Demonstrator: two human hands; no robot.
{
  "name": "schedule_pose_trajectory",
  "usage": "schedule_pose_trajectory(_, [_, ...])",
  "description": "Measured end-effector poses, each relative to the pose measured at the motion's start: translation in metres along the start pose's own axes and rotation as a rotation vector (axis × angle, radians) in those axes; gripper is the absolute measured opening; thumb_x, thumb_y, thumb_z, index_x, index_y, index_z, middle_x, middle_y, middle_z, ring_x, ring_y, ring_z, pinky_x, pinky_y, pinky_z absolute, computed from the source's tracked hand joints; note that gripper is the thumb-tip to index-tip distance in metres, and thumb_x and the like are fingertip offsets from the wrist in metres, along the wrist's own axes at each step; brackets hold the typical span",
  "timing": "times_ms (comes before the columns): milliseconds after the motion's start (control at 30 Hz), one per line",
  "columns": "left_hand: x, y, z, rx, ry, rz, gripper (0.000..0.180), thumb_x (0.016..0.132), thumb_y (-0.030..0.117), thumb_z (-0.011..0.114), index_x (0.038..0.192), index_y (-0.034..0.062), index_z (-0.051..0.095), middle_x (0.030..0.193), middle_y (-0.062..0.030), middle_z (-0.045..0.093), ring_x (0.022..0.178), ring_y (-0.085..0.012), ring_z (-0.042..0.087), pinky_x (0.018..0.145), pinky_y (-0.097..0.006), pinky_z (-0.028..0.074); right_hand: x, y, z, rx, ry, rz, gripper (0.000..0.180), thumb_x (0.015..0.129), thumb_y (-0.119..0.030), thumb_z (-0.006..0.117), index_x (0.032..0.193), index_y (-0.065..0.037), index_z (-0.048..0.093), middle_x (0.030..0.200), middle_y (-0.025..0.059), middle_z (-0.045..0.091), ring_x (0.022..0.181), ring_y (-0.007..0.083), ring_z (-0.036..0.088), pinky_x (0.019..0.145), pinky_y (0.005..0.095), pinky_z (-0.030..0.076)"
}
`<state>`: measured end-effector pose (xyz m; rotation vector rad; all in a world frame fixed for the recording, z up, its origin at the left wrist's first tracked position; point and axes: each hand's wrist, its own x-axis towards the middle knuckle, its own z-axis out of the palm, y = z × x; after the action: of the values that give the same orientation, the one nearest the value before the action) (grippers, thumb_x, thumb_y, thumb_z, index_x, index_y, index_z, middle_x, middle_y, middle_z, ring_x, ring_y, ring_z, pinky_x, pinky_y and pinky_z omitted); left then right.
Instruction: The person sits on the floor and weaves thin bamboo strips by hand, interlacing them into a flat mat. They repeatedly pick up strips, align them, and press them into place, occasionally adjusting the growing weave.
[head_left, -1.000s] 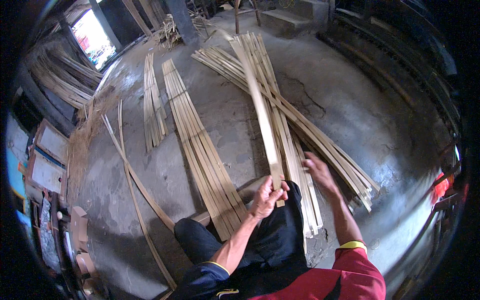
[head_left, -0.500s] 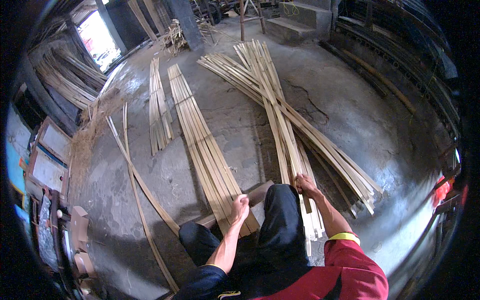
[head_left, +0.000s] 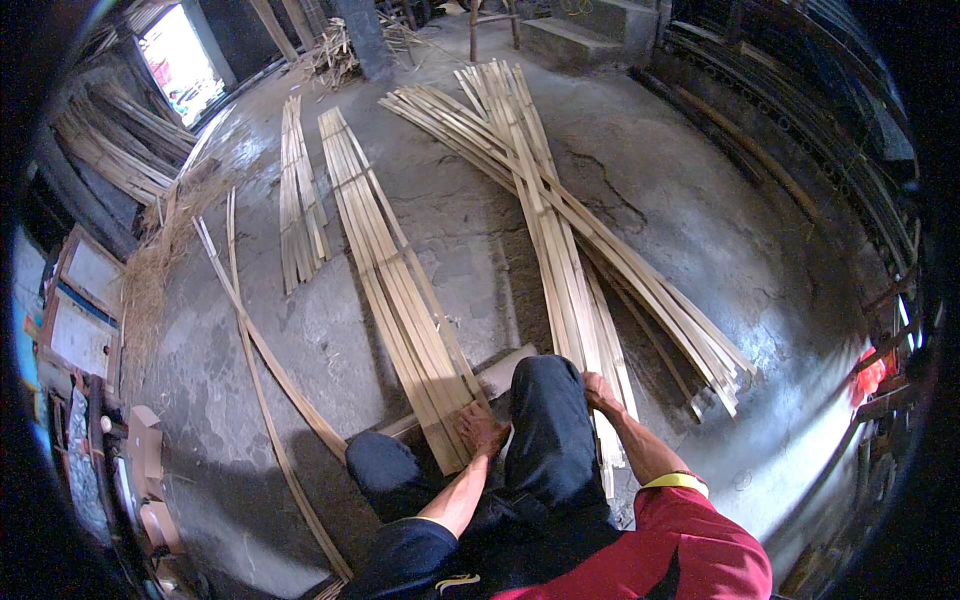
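Left hand [head_left: 482, 431] on pale strips [head_left: 390, 290]; right hand [head_left: 601, 393] beside knee [head_left: 548, 385], partly hidden; cannot tell either grip.

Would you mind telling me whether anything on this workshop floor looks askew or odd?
The right-hand strips look askew: a slanting bundle crosses a straighter bundle, whereas the row of strips by the left hand lies side by side. A dark, jagged line right of the crossing may be a crack.
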<state>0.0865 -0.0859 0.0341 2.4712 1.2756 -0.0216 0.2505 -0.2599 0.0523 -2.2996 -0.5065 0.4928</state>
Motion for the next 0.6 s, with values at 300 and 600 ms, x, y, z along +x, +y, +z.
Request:
schedule_pose_trajectory(300, [0.029, 0.014, -0.069, -1.466, -0.359, 0.135, 0.047, 0.061, -0.004, 0.051, 0.108, 0.0034, 0.043, 0.087, -0.0062, 0.055, 0.077, -0.0155, 0.054, 0.069, -0.027, 0.044, 0.008, -0.003, 0.015, -0.142, 0.225, -0.172, 0.038, 0.087, -0.031, 0.03, 0.074, 0.001, 0.047, 0.07, 0.0258, 0.051, 0.067, 0.0418, 0.049, 0.058, 0.0467, 0.036])
schedule_pose_trajectory(600, [0.033, 0.102, -0.209, -1.586, -0.398, 0.608, 0.051, 0.068, -0.002, 0.058, 0.112, 0.0025, 0.034, 0.091, -0.009, 0.051, 0.077, -0.0159, 0.053, 0.071, -0.027, 0.043, -0.002, -0.022, 0.008, 0.049, 0.313, -0.002, 0.035, 0.087, -0.029, 0.028, 0.075, 0.0, 0.044, 0.063, 0.0254, 0.049, 0.061, 0.0419, 0.047, 0.054, 0.0473, 0.034])
